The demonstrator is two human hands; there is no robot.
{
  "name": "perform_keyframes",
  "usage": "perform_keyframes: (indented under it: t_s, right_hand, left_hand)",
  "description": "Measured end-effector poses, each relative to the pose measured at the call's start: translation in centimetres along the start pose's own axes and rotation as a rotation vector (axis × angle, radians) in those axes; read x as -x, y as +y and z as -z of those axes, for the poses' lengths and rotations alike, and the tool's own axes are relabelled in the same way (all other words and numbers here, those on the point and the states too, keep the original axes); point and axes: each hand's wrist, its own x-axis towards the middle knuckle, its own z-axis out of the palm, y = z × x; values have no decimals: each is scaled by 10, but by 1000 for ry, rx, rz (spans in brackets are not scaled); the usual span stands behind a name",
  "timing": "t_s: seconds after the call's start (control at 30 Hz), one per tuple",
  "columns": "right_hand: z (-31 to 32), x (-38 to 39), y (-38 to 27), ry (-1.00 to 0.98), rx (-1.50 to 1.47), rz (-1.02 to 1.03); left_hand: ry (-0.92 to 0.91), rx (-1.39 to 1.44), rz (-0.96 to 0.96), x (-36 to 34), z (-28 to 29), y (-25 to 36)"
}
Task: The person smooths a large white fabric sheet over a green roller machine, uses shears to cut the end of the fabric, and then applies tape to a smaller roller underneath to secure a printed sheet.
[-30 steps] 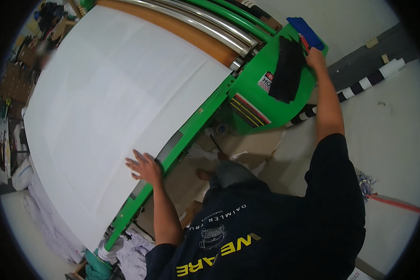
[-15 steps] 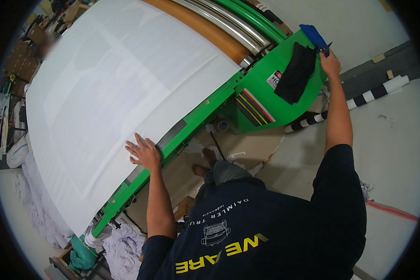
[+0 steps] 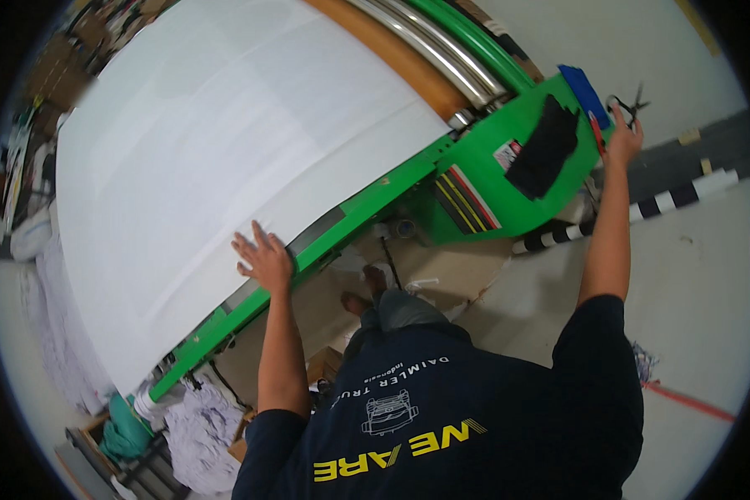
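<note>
A wide white sheet lies over the bed of a green machine. My left hand rests on it near the machine's front rail, fingers spread. At the machine's right end, my right hand is raised with its fingers closed around a pair of black scissors, whose blades point up and away. Beside that hand is a blue holder on the end panel, with a red object at its lower end. A black cloth hangs on the same panel.
Behind the sheet run an orange-brown roller and shiny metal rollers. A black-and-white striped roll lies along the floor at right. Heaped pale fabric and a green cloth sit at lower left.
My right hand has drawn the scissors up and right, away from the blue holder, and they now show clearly. My left hand stays on the sheet. The whole view has shifted slightly.
</note>
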Motion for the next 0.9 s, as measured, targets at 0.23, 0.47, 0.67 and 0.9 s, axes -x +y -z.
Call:
perform_keyframes:
  t_s: [0.23,0.47,0.67,0.9]
  right_hand:
    - [-8,114,-21,-466,-527,-167]
    - [-66,318,-18,-1017,-314,-193]
    - [-165,416,33,-963,72,157]
    - [-211,454,65,-775,-43,457]
  left_hand:
    - [34,-19,6,-1,5,1]
    - [-13,-8,39,-5,5,5]
    - [-32,-50,69,-8,10,10]
    - [15,-97,48,-10,-3,14]
